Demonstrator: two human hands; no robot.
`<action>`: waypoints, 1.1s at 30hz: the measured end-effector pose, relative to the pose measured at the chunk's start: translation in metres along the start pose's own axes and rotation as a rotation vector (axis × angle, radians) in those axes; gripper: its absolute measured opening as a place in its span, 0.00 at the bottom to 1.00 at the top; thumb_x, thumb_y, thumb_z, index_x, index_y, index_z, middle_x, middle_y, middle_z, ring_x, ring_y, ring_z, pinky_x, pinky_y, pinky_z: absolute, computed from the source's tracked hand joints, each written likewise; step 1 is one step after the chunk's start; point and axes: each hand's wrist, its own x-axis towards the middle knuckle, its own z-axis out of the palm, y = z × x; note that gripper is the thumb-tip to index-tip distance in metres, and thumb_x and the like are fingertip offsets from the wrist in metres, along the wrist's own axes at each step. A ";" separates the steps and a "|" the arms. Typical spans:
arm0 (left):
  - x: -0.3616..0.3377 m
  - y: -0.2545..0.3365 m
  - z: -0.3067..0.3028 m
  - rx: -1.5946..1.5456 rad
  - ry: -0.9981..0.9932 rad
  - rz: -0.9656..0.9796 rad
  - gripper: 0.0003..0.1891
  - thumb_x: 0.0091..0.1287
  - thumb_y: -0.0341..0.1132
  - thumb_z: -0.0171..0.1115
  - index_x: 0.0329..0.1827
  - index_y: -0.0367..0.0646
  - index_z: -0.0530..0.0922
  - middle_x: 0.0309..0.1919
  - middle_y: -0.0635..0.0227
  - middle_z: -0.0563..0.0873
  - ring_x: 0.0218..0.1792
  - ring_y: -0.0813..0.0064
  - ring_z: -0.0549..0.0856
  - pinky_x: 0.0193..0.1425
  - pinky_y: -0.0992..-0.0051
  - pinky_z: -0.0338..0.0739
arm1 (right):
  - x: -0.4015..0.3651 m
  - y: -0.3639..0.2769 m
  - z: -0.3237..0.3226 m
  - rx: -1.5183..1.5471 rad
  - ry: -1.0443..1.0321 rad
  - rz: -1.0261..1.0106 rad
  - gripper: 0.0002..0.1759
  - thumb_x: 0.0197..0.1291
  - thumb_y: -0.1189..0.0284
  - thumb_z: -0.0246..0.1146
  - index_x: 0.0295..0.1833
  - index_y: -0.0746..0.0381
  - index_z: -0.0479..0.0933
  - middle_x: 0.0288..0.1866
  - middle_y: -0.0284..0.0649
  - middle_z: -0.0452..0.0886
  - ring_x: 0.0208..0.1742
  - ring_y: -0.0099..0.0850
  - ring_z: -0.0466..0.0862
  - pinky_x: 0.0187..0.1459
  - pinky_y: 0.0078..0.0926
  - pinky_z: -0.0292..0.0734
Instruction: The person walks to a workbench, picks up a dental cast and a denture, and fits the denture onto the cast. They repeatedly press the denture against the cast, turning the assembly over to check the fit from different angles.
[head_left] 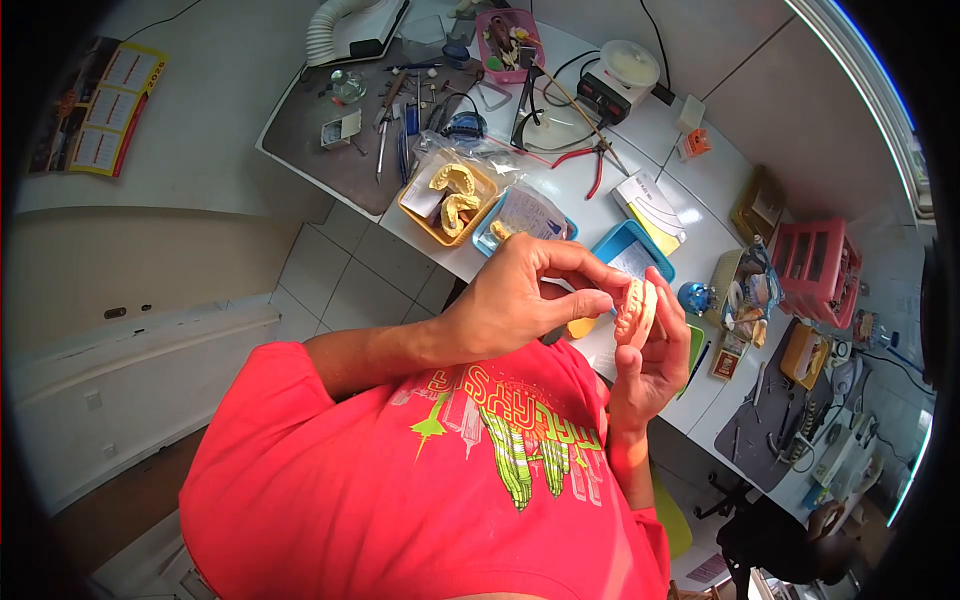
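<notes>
A pinkish dental cast (636, 312) with a row of teeth is held up in front of the red shirt, over the front edge of the white desk. My right hand (655, 375) grips it from the right, thumb below and fingers behind. From the left, my left hand (515, 300) reaches over with thumb and index finger closed at the cast's toothed side. Nearest beyond the hands are a blue tray (660, 262) with a paper, another blue tray (484, 243) with a bagged item, and an orange basket (408, 207) holding yellowish dental casts (455, 180).
Red-handled pliers (596, 172), a white booklet (648, 205) and a grey mat (350, 180) with several tools lie on the desk. Toward the right are a blue-capped bottle (694, 297), pink drawers (815, 262) and a dark chair (770, 540).
</notes>
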 end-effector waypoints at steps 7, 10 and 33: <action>0.012 -0.015 -0.009 0.207 -0.051 0.172 0.24 0.57 0.33 0.76 0.58 0.45 0.83 0.50 0.68 0.82 0.53 0.77 0.80 0.56 0.75 0.79 | -0.006 0.001 -0.002 0.325 0.055 0.406 0.36 0.68 0.48 0.58 0.64 0.70 0.66 0.60 0.52 0.77 0.54 0.40 0.84 0.52 0.35 0.86; 0.015 -0.020 -0.008 0.191 -0.112 0.154 0.23 0.57 0.33 0.76 0.57 0.43 0.83 0.47 0.68 0.82 0.51 0.78 0.81 0.55 0.75 0.78 | -0.005 -0.001 -0.002 0.419 0.049 0.504 0.34 0.67 0.50 0.60 0.62 0.69 0.66 0.60 0.52 0.77 0.55 0.40 0.84 0.52 0.36 0.86; 0.036 -0.096 -0.017 -0.720 -0.219 -0.480 0.23 0.80 0.43 0.46 0.68 0.34 0.70 0.60 0.57 0.79 0.60 0.66 0.81 0.69 0.63 0.74 | 0.020 0.031 -0.021 0.282 0.078 0.829 0.18 0.74 0.59 0.54 0.45 0.65 0.71 0.36 0.42 0.81 0.26 0.27 0.86 0.25 0.18 0.83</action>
